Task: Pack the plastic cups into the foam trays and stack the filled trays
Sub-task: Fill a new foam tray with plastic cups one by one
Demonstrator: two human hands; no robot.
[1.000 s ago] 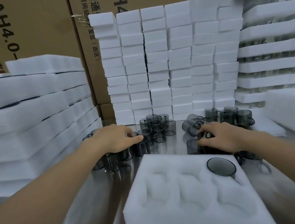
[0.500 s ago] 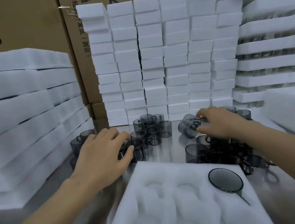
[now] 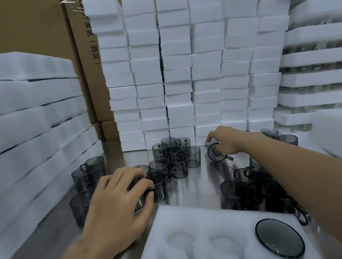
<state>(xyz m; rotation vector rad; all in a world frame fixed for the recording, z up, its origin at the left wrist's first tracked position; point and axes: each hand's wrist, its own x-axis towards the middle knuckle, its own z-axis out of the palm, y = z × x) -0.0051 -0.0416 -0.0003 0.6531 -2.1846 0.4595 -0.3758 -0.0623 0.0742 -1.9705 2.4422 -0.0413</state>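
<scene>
Foam tray (image 3: pixel 197 218): nearest and soft. One seated cup (image 3: pixel 279 237) is in its right pocket, and the other visible pockets are unfilled.
Left hand (image 3: pixel 118 201): fingers (image 3: pixel 128 174) curled over an upright cup (image 3: pixel 140 198) on the surface (image 3: pixel 205 174).
Right hand (image 3: pixel 224 140): farther off, clasping a tipped cup (image 3: pixel 216 153).
Handling: the cups look light, stiff and smooth, so likely slippery. Grip the wall or the handle.

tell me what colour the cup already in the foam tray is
The cup is translucent smoky grey; the head view shows it best.
</scene>
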